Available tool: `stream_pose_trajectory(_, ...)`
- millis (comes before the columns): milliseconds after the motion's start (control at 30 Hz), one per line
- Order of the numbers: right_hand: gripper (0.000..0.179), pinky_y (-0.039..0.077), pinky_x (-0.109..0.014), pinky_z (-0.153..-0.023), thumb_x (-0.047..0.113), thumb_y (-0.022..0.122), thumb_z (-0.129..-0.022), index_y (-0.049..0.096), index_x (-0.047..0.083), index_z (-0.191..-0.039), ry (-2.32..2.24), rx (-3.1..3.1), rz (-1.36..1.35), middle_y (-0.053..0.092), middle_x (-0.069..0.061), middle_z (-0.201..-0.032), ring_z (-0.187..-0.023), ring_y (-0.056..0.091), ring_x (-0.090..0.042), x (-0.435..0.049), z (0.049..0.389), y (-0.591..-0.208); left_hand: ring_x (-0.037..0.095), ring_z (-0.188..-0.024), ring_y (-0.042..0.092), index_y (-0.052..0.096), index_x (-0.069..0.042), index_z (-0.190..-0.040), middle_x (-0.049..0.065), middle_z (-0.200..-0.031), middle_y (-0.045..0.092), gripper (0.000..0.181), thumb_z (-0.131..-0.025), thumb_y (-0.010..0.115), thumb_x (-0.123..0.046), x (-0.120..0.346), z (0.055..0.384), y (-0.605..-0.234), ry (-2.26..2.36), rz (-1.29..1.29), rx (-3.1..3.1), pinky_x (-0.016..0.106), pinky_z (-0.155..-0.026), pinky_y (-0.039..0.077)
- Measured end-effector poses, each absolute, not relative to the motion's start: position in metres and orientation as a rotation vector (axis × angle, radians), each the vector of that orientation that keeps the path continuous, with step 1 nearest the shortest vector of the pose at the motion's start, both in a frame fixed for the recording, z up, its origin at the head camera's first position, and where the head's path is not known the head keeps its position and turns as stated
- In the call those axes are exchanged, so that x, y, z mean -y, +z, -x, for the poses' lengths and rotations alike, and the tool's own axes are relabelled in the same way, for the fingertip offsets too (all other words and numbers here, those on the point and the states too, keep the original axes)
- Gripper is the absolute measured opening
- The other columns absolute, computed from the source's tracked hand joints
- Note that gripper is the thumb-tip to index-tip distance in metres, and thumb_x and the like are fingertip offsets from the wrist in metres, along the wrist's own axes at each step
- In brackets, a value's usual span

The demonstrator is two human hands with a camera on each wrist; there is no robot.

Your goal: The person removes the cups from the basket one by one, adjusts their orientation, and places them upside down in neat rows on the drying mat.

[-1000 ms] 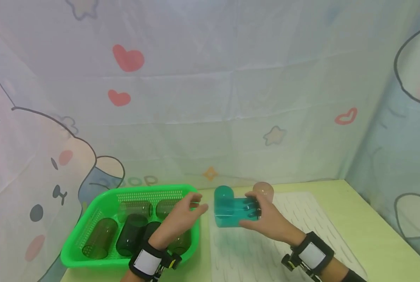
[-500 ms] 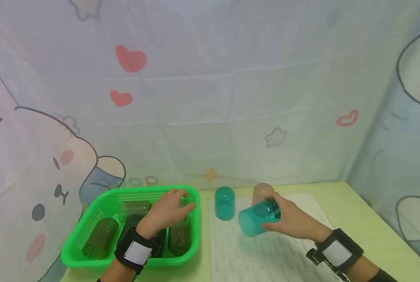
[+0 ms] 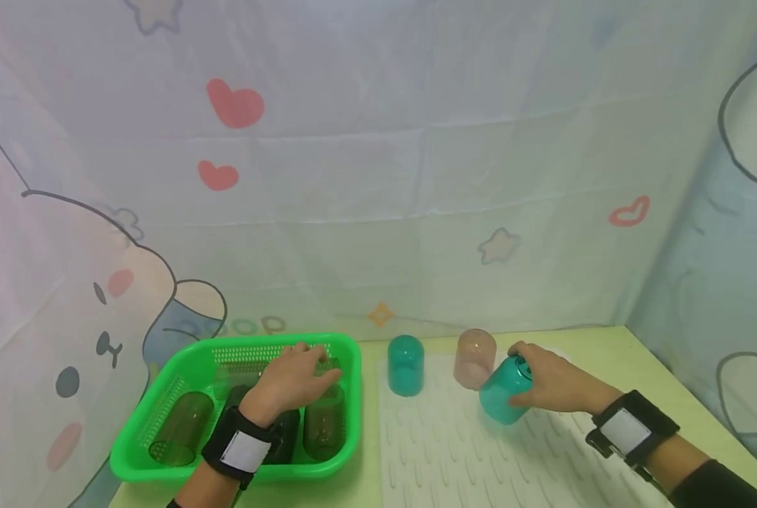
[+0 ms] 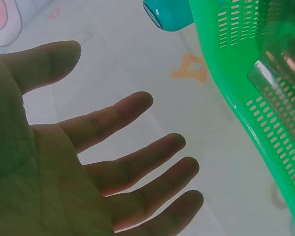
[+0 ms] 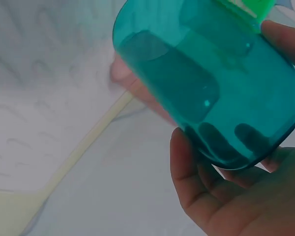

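Observation:
My right hand (image 3: 552,381) grips a translucent teal cup (image 3: 504,395) by its base end, thumb on one side and fingers on the other. The cup is tilted, its mouth pointing down and left, close over the white ridged mat (image 3: 441,451). Another teal cup (image 3: 406,367) and a pinkish cup (image 3: 475,358) stand base up at the mat's back edge. Over the green basket (image 3: 356,423) hovers my left hand (image 3: 292,381), holding nothing; the left wrist view has its fingers spread. Below it lie a brown cup (image 3: 324,427) and darker cups, partly hidden by hand and wrist.
A further brown cup (image 3: 181,427) lies on its side at the basket's left. Around the mat is a pale yellow-green table (image 3: 613,353). A printed cloth (image 3: 353,176) hangs behind it, with more cloth at both sides.
The right hand has carried its teal cup rightward, away from the standing teal cup, and turned its mouth from sideways to downward. My left hand has moved left over the basket.

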State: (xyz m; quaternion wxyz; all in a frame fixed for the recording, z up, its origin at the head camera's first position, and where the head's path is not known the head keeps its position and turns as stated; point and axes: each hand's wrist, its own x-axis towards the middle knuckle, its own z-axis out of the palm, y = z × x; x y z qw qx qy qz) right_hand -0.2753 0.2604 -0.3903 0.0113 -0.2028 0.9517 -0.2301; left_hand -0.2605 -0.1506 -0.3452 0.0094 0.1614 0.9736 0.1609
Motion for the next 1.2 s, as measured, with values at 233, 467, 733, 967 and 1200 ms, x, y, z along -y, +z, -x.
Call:
stream_pose_trajectory(233,0.075,0.053,-0.045,-0.067,0.030,0.082,-0.070,0.044,-0.008,-0.123,-0.636,-3.020,0.526,0.055,-0.019,-0.104,-0.089,0.057,-0.033,-0.284,0.298,-0.405,0.038,-0.112,0.050,0.063,-0.010,-0.117,0.016,-0.119,0.055,0.038,-0.095,0.055,-0.040,0.152,0.257,-0.345,0.462,-0.487,-3.046,0.051,-0.084,0.046)
stream_pose_trajectory(467,0.076,0.052,-0.049,-0.068,0.029,0.079,-0.071,0.042,-0.012,-0.124,-0.608,-3.076,0.420,0.051,-0.030,-0.107,-0.091,0.056,-0.042,-0.302,0.322,-0.421,0.040,-0.113,0.049,0.062,-0.011,-0.119,0.016,-0.120,0.053,0.038,-0.095,0.055,-0.040,0.153,0.254,-0.347,0.439,-0.491,-3.041,0.052,-0.085,0.045)
stream_pose_trajectory(733,0.077,0.050,-0.057,-0.068,0.028,0.076,-0.074,0.040,-0.015,-0.127,-0.568,-3.170,0.301,0.048,-0.038,-0.105,-0.092,0.052,-0.053,-0.318,0.338,-0.437,0.040,-0.111,0.049,0.063,-0.012,-0.118,0.016,-0.119,0.053,0.037,-0.094,0.055,-0.040,0.154,0.252,-0.349,0.442,-0.494,-3.019,0.053,-0.082,0.046)
stream_pose_trajectory(967,0.081,0.048,-0.062,-0.073,0.030,0.074,-0.075,0.036,-0.016,-0.130,-0.551,-3.185,0.250,0.046,-0.042,-0.110,-0.096,0.049,-0.058,-0.325,0.348,-0.438,0.041,-0.113,0.049,0.062,-0.013,-0.119,0.016,-0.121,0.053,0.038,-0.095,0.055,-0.041,0.153,0.254,-0.352,0.452,-0.493,-3.010,0.053,-0.082,0.046)
stream_pose_trajectory(1200,0.082,0.044,-0.065,-0.078,0.029,0.073,-0.077,0.034,-0.017,-0.133,-0.508,-3.203,0.242,0.044,-0.044,-0.113,-0.101,0.044,-0.061,-0.322,0.359,-0.438,0.040,-0.114,0.048,0.062,-0.012,-0.118,0.016,-0.121,0.053,0.038,-0.095,0.055,-0.040,0.151,0.256,-0.355,0.458,-0.497,-3.003,0.052,-0.082,0.046)
